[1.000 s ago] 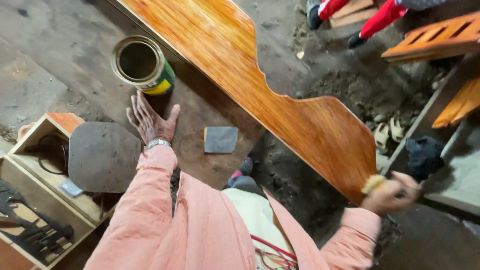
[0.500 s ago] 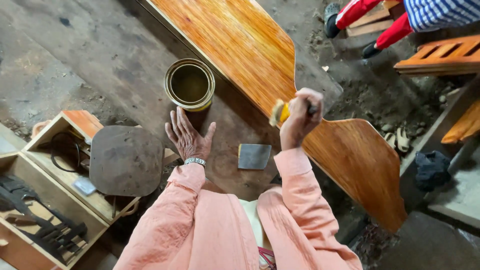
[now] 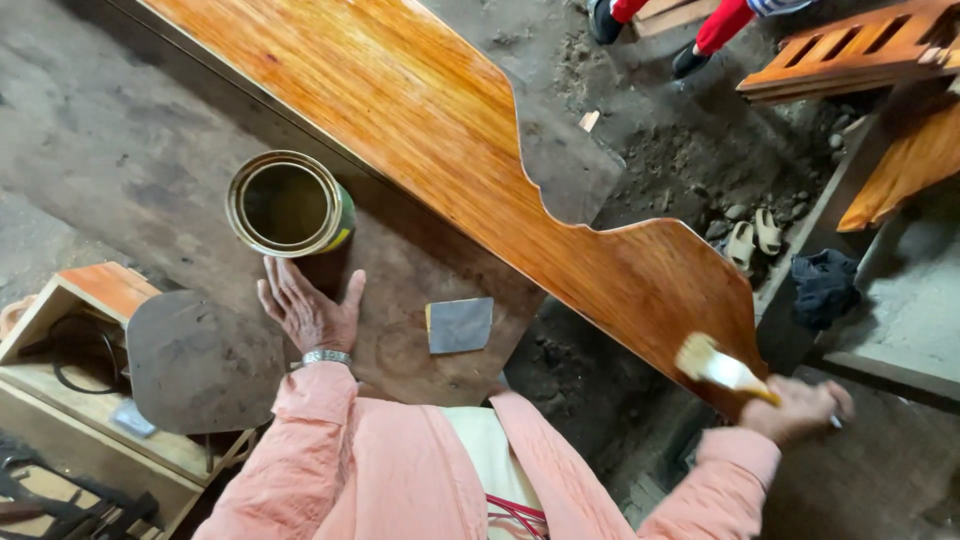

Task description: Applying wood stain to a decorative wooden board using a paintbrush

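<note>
**At the near-right end of the board: brush on the glossy edge**

Right hand [image 3: 795, 408] is closed round the handle of a paintbrush [image 3: 718, 366]; pale bristles point left and touch the near-right tip of the long wooden board [image 3: 440, 130]. Brush sits low on the right of the scene, well apart from the can.

Left hand [image 3: 310, 312] is open, fingers spread, palm flat on the dark tabletop [image 3: 400, 270]. It grips nothing. It rests just near of the open can [image 3: 288, 205], not touching it as far as can be told.

Handling, as a judgement:
- Brush: light, stiff handle, soft bristles. Take it by the handle, as the hand does now. The bristles probably carry wet finish, so keep off them.
- Board: long, rigid, likely heavy. The face looks wet and slick, so any hold belongs on the edges or underside.
- Can: open top, liquid level not readable. Hold it by the wall and keep it upright.

Count:
- 1 brush
- 1 open can
- 1 curved-edge glossy board
- 1 grey square of sandpaper [image 3: 460, 324], flat on the tabletop between the hands
- 1 rounded dark panel [image 3: 200, 360], left of the left hand
- 1 wooden box [image 3: 95, 300] at near left, with cable and tools inside
- 1 pair of sandals [image 3: 755, 235] on the dirt floor, far right
- 1 other person, only feet and red trouser legs [image 3: 725, 25] showing at the far edge
</note>
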